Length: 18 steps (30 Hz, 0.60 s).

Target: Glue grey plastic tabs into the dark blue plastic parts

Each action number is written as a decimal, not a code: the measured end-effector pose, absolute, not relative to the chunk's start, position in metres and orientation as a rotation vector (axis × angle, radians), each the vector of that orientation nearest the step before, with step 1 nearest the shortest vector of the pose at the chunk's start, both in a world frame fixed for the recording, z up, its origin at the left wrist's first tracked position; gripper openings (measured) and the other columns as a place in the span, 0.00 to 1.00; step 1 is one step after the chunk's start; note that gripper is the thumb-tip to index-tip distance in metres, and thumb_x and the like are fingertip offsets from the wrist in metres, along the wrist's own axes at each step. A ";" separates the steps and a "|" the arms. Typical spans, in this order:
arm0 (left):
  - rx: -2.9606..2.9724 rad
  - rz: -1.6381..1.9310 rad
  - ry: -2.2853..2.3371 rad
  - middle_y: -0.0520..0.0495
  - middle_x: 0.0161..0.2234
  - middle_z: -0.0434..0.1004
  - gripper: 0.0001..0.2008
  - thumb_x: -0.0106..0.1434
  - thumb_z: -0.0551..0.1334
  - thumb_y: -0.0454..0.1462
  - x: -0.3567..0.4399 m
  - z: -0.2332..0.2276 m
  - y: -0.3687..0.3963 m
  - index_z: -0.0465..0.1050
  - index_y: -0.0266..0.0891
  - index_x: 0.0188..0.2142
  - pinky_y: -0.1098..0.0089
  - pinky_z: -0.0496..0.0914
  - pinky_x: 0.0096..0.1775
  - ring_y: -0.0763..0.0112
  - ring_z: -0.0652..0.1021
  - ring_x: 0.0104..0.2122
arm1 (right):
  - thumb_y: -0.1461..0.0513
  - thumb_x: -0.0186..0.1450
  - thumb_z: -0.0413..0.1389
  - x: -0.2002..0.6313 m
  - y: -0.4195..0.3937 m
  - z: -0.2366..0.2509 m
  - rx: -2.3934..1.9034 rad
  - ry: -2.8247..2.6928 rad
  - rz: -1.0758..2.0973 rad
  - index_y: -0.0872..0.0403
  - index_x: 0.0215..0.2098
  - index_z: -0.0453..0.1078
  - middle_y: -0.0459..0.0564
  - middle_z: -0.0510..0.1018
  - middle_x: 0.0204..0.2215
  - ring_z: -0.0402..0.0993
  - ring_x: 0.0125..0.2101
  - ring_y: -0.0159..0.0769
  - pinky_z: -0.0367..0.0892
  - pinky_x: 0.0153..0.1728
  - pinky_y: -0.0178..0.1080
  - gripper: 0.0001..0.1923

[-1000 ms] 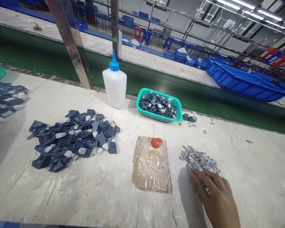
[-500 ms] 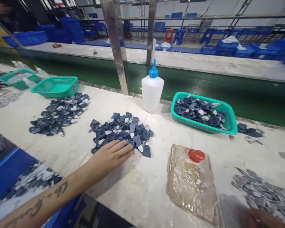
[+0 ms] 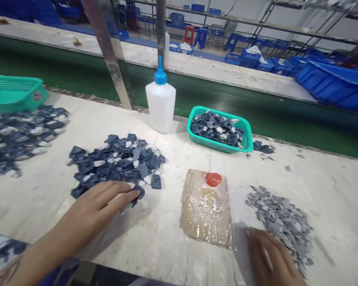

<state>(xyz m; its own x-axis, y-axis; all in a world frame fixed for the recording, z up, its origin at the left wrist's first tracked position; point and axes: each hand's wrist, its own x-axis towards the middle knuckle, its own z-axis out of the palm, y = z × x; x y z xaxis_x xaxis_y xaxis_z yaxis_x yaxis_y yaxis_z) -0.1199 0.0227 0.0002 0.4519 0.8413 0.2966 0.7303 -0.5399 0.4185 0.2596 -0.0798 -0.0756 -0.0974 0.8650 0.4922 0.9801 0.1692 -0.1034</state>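
Note:
My left hand (image 3: 98, 206) is at the near edge of a pile of dark blue plastic pieces with white tabs (image 3: 119, 163). Its thumb and fingers are closed on one dark blue plastic piece (image 3: 139, 191), just off the pile. At the lower right, my right hand (image 3: 271, 258) is blurred, its fingers curled beside a heap of small grey pieces (image 3: 282, 220). Something pale shows between those fingers, too smeared to name. Between the hands lies a plastic-wrapped cardboard pad (image 3: 207, 214) bearing a red blob (image 3: 213, 179) and a clear wet smear.
Behind the pile stands a white squeeze bottle (image 3: 161, 105) with a blue nozzle. A green basket (image 3: 219, 147) holds more dark blue pieces. Another green basket (image 3: 14, 93) and a second pile (image 3: 24, 135) are at left. A metal post (image 3: 115, 59) rises at the table's back edge.
The view has swung right and closer. My left hand now pinches a dark blue piece at the pile's near edge. My right hand has come further into view beside the grey heap.

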 end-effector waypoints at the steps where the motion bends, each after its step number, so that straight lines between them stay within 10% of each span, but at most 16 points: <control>1: 2.250 0.830 1.419 0.48 0.39 0.77 0.16 0.60 0.55 0.33 -0.113 0.000 0.016 0.77 0.50 0.42 0.70 0.65 0.43 0.61 0.75 0.40 | 0.58 0.67 0.46 0.260 -0.082 -0.075 -1.714 -2.069 -0.330 0.53 0.44 0.66 0.49 0.73 0.43 0.71 0.42 0.31 0.66 0.43 0.34 0.12; 5: 1.202 1.024 1.534 0.54 0.32 0.76 0.05 0.51 0.67 0.42 -0.081 0.001 -0.009 0.76 0.53 0.30 0.78 0.71 0.33 0.67 0.77 0.31 | 0.64 0.66 0.48 0.257 -0.089 -0.074 -1.628 -2.128 -0.241 0.57 0.45 0.65 0.53 0.71 0.46 0.66 0.50 0.34 0.63 0.51 0.38 0.10; 11: 0.355 1.015 1.369 0.58 0.27 0.78 0.19 0.30 0.76 0.41 -0.043 0.003 -0.027 0.76 0.48 0.25 0.82 0.71 0.32 0.72 0.77 0.29 | 0.61 0.62 0.55 0.239 -0.090 -0.065 -1.804 -1.705 -0.365 0.58 0.42 0.67 0.56 0.70 0.42 0.70 0.40 0.36 0.68 0.39 0.38 0.11; 18: 0.042 0.994 1.070 0.52 0.21 0.76 0.15 0.35 0.76 0.43 -0.027 -0.005 -0.027 0.77 0.41 0.23 0.75 0.68 0.25 0.72 0.75 0.23 | 0.53 0.57 0.58 0.237 -0.081 -0.061 -1.987 -1.598 -0.400 0.55 0.35 0.71 0.52 0.73 0.34 0.70 0.34 0.35 0.67 0.33 0.36 0.14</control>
